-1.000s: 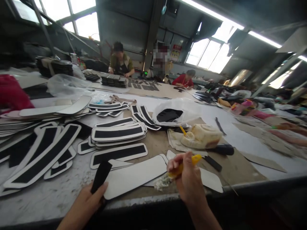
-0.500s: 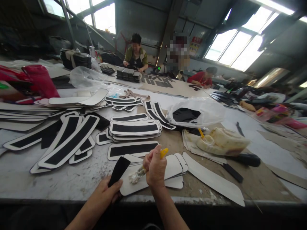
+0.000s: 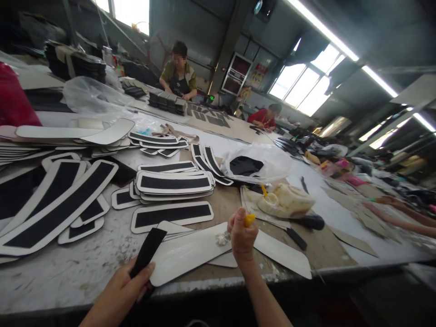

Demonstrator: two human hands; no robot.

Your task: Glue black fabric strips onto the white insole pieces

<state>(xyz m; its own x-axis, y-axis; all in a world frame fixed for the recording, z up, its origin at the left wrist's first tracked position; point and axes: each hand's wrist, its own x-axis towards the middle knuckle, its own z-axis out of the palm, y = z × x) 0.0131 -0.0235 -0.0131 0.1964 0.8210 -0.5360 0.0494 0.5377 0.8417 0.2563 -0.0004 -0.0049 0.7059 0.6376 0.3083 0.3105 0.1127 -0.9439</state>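
Note:
My right hand point(image 3: 242, 236) grips a yellow-handled brush point(image 3: 249, 220); its bristle end rests on the right part of a white curved panel point(image 3: 185, 252) lying at the table's near edge. My left hand point(image 3: 127, 286) holds a black strip point(image 3: 149, 248) upright by its lower end, touching the panel's left end. More white panels point(image 3: 281, 254) lie to the right of my right hand. Beyond the panel lie white pieces with black centres point(image 3: 172, 215).
A glue-crusted pot point(image 3: 288, 200) with a yellow brush stands right of centre, beside a black-handled tool point(image 3: 308, 222). Stacks of black-and-white pieces point(image 3: 173, 182) cover the left of the table point(image 3: 78, 272). A plastic bag point(image 3: 257, 163) lies beyond. Two people work at the far end.
My right hand has moved the brush from the panel's left part to its right part. The left hand still holds the black strip. The view has shifted.

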